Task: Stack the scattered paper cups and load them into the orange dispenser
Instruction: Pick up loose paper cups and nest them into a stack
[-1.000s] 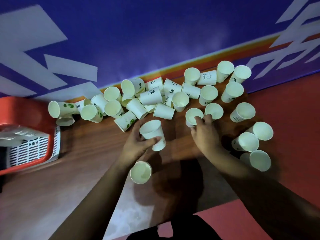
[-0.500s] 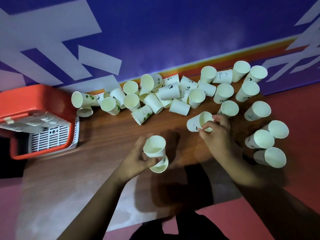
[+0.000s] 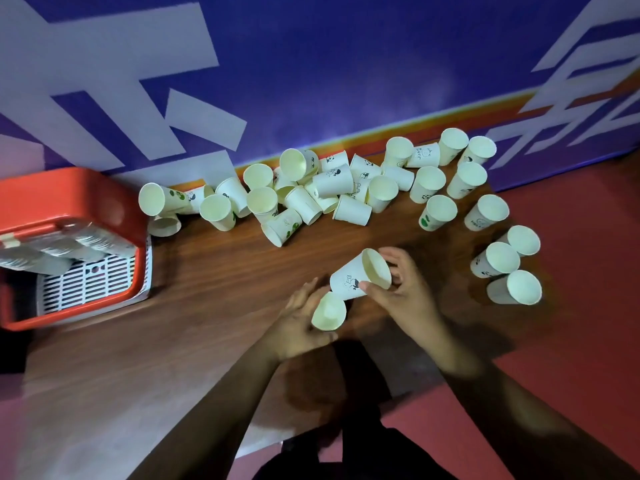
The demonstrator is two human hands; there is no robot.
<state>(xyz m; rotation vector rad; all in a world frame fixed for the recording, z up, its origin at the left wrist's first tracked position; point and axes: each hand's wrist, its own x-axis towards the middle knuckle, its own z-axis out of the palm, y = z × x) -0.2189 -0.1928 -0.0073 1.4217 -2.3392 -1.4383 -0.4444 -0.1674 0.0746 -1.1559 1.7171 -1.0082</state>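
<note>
1. Dispenser [image 3: 69, 199] cut off at the frame's left edge, blurred, contents unclear.
2. Right of dispenser, along the wall [image 3: 346, 64]: loose cups [image 3: 334, 185], many overlapping, prints mostly unreadable.
3. Farther right, nearer the person: left hand [image 3: 298, 327] curled round a held cup [image 3: 329, 311], fingers partly hidden.
4. Right hand [image 3: 408, 296] pinching a tilted cup [image 3: 349, 278] at its rim, base meeting the held cup.
5. Beneath dispenser: wood table [image 3: 194, 299]. Far right: red floor [image 3: 571, 341].

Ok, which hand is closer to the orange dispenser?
Left. The left hand is off to the right of the orange dispenser; the right hand is farther right, beyond it.
</note>
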